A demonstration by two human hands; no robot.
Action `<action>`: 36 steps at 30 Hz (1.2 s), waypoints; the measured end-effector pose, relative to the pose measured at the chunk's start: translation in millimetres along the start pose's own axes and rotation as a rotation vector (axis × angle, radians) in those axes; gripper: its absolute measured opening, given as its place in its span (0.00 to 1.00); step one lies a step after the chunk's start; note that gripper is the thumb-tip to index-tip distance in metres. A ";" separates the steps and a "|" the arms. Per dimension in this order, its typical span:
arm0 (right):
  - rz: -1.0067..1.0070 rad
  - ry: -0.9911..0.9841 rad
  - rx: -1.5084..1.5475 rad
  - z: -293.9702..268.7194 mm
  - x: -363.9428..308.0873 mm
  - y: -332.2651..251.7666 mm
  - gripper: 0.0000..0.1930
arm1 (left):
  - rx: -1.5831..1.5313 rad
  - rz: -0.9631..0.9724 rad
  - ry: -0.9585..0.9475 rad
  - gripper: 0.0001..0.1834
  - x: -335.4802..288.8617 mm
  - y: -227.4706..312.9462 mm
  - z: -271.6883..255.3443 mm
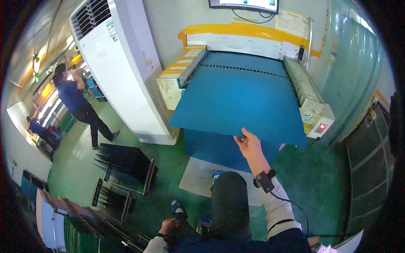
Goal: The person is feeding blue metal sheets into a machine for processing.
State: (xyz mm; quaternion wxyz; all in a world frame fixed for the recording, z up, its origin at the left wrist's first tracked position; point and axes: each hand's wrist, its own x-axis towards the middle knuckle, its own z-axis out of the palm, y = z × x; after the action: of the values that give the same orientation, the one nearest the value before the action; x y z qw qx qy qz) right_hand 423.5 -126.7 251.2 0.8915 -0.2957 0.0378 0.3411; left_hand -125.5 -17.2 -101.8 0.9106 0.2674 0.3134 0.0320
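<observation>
My right hand (249,144) holds the near edge of a large blue sheet (240,101), with the fingertips at its rim. The sheet slopes up and away from me onto a low machine with pale side housings, between the left housing (173,78) and the right housing (308,84). Below its edge hangs or stands a second blue surface (211,145), partly hidden by the first. At the lower left, my left hand (169,225) rests by my dark-trousered leg, apart from the sheet. Its fingers are small in view and seem to lie loosely with nothing in them.
A tall white air conditioner (122,71) stands left of the machine. Dark thin panels (122,164) sit in a metal rack on the green floor. A dark panel (369,168) leans at the right. A person (78,101) is walking at the far left. A screen (244,5) hangs above.
</observation>
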 end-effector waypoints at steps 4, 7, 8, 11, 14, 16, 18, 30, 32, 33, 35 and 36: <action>-0.023 0.018 -0.013 -9.0 4.3 -7.1 0.06 | 0.411 -0.019 0.359 0.23 -3.1 15.6 61.8; -0.028 0.008 -0.012 -5.5 5.7 -7.6 0.06 | 0.358 0.088 0.265 0.22 -9.1 14.8 58.1; -0.034 0.008 -0.015 -5.4 6.1 -8.4 0.06 | 0.480 0.098 0.273 0.21 -8.5 13.4 57.2; -0.042 0.035 -0.009 1.8 6.4 -5.9 0.07 | 0.835 0.164 0.227 0.19 -5.5 6.7 45.5; -0.035 0.001 -0.020 5.2 7.4 -7.2 0.07 | 0.731 0.184 0.122 0.18 5.5 -2.8 8.6; -0.029 0.015 -0.028 4.5 12.5 -5.3 0.07 | 0.072 -0.006 0.182 0.18 9.1 -5.8 -4.5; -0.032 0.032 -0.027 1.1 16.9 -6.1 0.08 | 0.067 -0.019 0.216 0.18 12.7 -6.9 -8.5; -0.002 0.040 -0.013 -5.6 33.8 -6.0 0.08 | 0.389 -0.045 0.361 0.19 -9.1 18.6 63.3; -0.014 0.014 -0.014 -5.4 35.9 -4.5 0.08 | 0.295 -0.070 0.402 0.18 -5.2 15.0 54.0; -0.009 0.011 -0.011 -4.0 35.4 -4.6 0.08 | 0.335 -0.084 0.407 0.18 -3.5 14.5 51.7; 0.000 0.005 -0.005 0.4 34.2 -6.4 0.09 | 0.354 -0.099 0.441 0.17 -1.1 12.5 47.2; 0.002 0.012 0.000 0.0 35.8 -6.8 0.09 | 0.333 -0.100 0.468 0.16 1.4 12.2 49.3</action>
State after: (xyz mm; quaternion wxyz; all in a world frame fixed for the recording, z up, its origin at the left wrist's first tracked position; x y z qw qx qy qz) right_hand 455.1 -109.7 244.9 0.8908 -0.2978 0.0434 0.3404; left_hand -94.1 -29.5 -63.9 0.7576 0.3826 0.5288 -0.0039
